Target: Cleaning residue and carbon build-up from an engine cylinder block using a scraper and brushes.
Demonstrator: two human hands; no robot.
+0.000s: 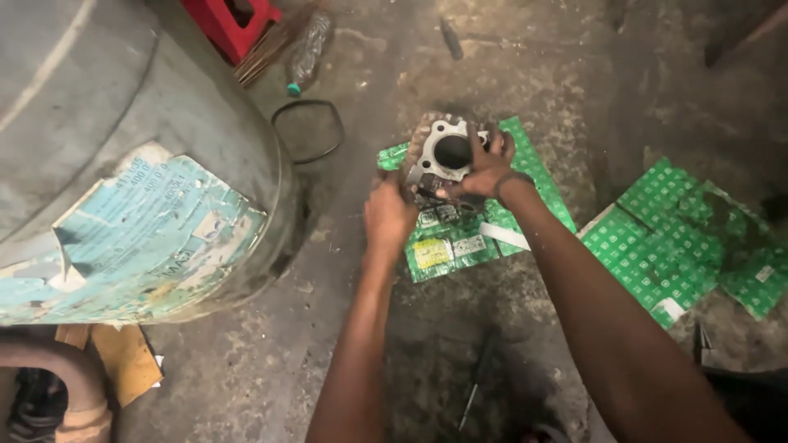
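Two hands grip a metal engine block over flattened green cardboard on a grimy floor.

Head view: the block (447, 156), grey with a round bore, sits near centre, toward 12 o'clock. The right hand (486, 168) wraps closed on its 3 o'clock side; the left hand (389, 215) clasps its 7 o'clock corner, fingers curled shut. The cardboard (460, 246) lies beneath. More green cardboard (681, 238) lies at 3 o'clock, a drum (139, 164) at 9 o'clock, a rubber ring (308, 131) at 11 o'clock.

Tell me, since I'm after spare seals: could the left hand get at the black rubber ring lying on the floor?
Probably not now: the left hand grips the grey metal cylinder block; the black rubber ring lies unobstructed.
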